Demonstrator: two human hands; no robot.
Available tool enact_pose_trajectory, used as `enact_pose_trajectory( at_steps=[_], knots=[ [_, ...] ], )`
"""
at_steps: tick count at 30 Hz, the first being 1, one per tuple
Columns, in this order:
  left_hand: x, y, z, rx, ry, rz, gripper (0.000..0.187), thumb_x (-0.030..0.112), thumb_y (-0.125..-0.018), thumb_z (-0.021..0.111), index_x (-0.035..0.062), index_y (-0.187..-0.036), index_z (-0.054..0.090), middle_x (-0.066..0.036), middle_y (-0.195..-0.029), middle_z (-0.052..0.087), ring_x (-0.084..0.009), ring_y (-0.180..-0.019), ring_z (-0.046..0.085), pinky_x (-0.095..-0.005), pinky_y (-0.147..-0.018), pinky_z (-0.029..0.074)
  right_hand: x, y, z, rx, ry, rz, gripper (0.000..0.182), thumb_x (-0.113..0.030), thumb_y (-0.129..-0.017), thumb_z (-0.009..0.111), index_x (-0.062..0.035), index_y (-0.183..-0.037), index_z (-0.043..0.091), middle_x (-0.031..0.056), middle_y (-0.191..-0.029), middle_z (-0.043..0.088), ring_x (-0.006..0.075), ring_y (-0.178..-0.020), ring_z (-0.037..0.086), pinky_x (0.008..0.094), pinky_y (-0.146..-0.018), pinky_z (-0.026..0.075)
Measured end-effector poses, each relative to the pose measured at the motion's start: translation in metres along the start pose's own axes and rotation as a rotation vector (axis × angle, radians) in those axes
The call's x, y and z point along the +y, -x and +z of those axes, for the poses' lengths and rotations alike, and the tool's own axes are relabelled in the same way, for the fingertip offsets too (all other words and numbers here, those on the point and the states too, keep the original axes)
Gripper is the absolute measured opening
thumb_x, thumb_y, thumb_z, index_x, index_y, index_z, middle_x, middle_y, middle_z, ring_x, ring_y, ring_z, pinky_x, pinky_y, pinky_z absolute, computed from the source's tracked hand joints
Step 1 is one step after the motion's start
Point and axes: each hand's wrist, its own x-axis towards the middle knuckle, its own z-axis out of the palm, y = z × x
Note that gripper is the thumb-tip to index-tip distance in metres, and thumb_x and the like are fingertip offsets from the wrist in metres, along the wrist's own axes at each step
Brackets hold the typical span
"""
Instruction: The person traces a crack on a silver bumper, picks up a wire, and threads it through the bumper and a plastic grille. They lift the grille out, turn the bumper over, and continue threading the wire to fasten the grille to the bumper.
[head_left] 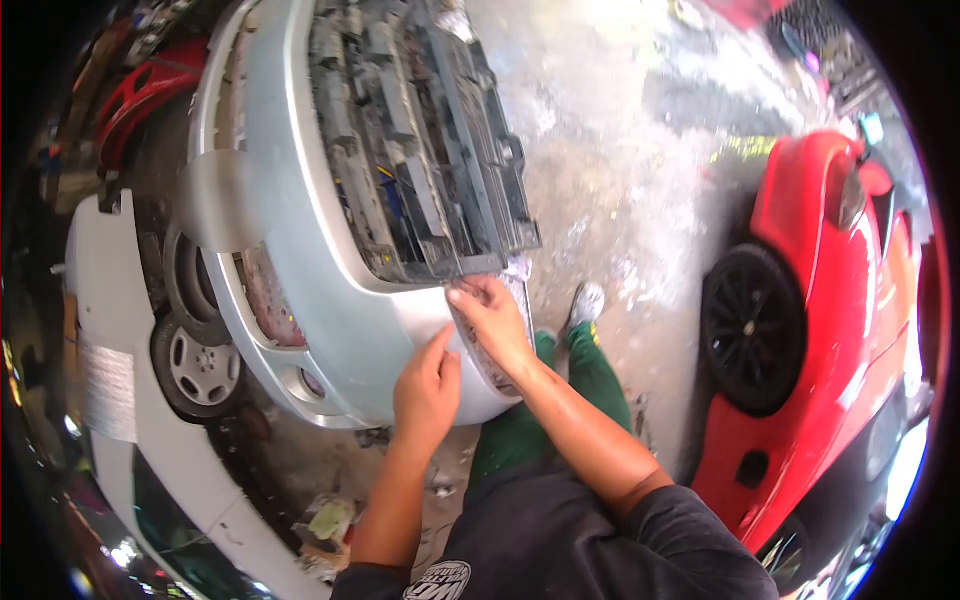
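Note:
A silver-grey car bumper (330, 250) fills the middle left of the head view, with a dark grille (410, 150) set along its inner side. My right hand (488, 310) is at the bumper's edge beside the grille's near end, its fingers bent together at the rim; what lies between them, if anything, is too small to tell. Just to the left, my left hand (430, 385) rests near the bumper's painted surface, its index finger stretched toward the corner by the right hand. Nothing shows in the left hand.
A red car (810, 330) with a black wheel (752, 328) stands on the right. At the left are a white car (115, 290), a wheel (200, 370) and a red body part (145, 95). Debris (330, 520) lies on the floor below the bumper.

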Motion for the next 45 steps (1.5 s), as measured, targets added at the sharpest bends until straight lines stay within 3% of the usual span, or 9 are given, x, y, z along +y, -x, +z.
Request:
enact_pose_trajectory(
  at_steps=[4,12,20,26,30,32,37,40,45],
  knots=[
    [-0.017,0.056,0.02,0.141,0.122,0.089,0.033,0.011,-0.096,0.061,0.0004,-0.127,0.063,-0.016,-0.093,0.065,-0.0284,-0.082,0.062,-0.0378,-0.073,0.05,-0.02,0.02,-0.067,-0.09,0.238,-0.004,0.047,-0.027,-0.095,0.071,0.0042,-0.126,0.057,0.0107,-0.113,0.065,0.0146,-0.093,0.063,0.0303,-0.082,0.052],
    [-0.069,0.173,0.08,0.155,0.392,-0.408,0.042,0.019,-0.093,0.065,-0.0007,-0.13,0.059,-0.019,-0.112,0.062,-0.0351,-0.103,0.062,-0.0445,-0.089,0.05,-0.15,-0.015,-0.122,-0.063,0.367,0.058,0.037,-0.033,-0.096,0.066,-0.0056,-0.12,0.061,0.0043,-0.105,0.068,0.0154,-0.088,0.064,0.0307,-0.077,0.05],
    [-0.039,0.142,0.137,0.562,0.395,-0.653,0.049,0.021,-0.091,0.068,-0.0046,-0.13,0.053,-0.024,-0.123,0.055,-0.0421,-0.121,0.051,-0.0483,-0.104,0.042,-0.29,-0.189,-0.042,-0.27,0.339,-0.131,0.039,-0.039,-0.098,0.063,-0.0074,-0.121,0.06,0.0045,-0.11,0.066,0.0194,-0.098,0.065,0.035,-0.086,0.051],
    [0.011,0.074,0.172,0.838,0.379,-0.947,0.045,0.019,-0.092,0.068,-0.0046,-0.126,0.052,-0.023,-0.124,0.051,-0.0385,-0.115,0.052,-0.0455,-0.1,0.043,-0.282,-0.399,-0.011,-0.2,0.419,-0.063,0.047,-0.05,-0.097,0.062,-0.0063,-0.115,0.06,0.008,-0.108,0.06,0.0207,-0.102,0.057,0.0393,-0.09,0.046],
    [0.029,0.019,0.119,1.078,0.474,-1.029,0.039,0.016,-0.096,0.064,-0.003,-0.127,0.052,-0.021,-0.124,0.05,-0.0349,-0.115,0.051,-0.0421,-0.098,0.043,-0.269,-0.464,-0.02,-0.597,0.25,0.095,0.046,-0.055,-0.096,0.063,-0.0085,-0.097,0.059,0.0052,-0.089,0.057,0.0198,-0.083,0.055,0.0376,-0.079,0.047],
    [0.029,-0.008,0.071,1.177,0.255,-0.866,0.037,0.015,-0.097,0.063,-0.0016,-0.128,0.053,-0.021,-0.125,0.051,-0.0349,-0.116,0.051,-0.042,-0.098,0.043,-0.287,-0.429,0.021,-0.318,0.081,0.384,0.05,-0.061,-0.095,0.06,-0.0118,-0.088,0.056,0.0052,-0.075,0.057,0.0226,-0.079,0.062,0.0368,-0.08,0.052],
    [-0.012,-0.119,-0.08,1.115,-0.016,-0.672,0.031,0.017,-0.099,0.06,-0.0015,-0.124,0.059,-0.023,-0.125,0.058,-0.0394,-0.12,0.052,-0.0447,-0.104,0.04,-0.253,-0.475,0.017,-0.453,-0.095,0.515,0.065,-0.074,-0.088,0.058,-0.011,-0.103,0.051,0.0054,-0.086,0.061,0.0217,-0.061,0.061,0.0312,-0.057,0.052],
    [-0.065,-0.191,-0.132,0.994,0.063,-0.604,0.041,0.033,-0.102,0.055,-0.003,-0.121,0.063,-0.026,-0.122,0.063,-0.0426,-0.117,0.057,-0.0469,-0.103,0.042,-0.262,-0.489,0.023,-0.742,-0.213,0.618,0.079,-0.08,-0.087,0.052,-0.0105,-0.125,0.054,0.0038,-0.108,0.067,0.0231,-0.093,0.067,0.041,-0.079,0.055],
    [-0.062,-0.262,-0.185,0.636,0.216,-0.887,0.078,0.063,-0.101,0.034,-0.005,-0.124,0.064,-0.03,-0.125,0.064,-0.0459,-0.121,0.058,-0.0475,-0.104,0.042,-0.277,-0.461,0.071,-0.549,-0.451,0.458,0.08,-0.074,-0.093,0.047,-0.0097,-0.14,0.054,0.007,-0.136,0.061,0.0266,-0.129,0.055,0.0463,-0.113,0.038]
  ],
)
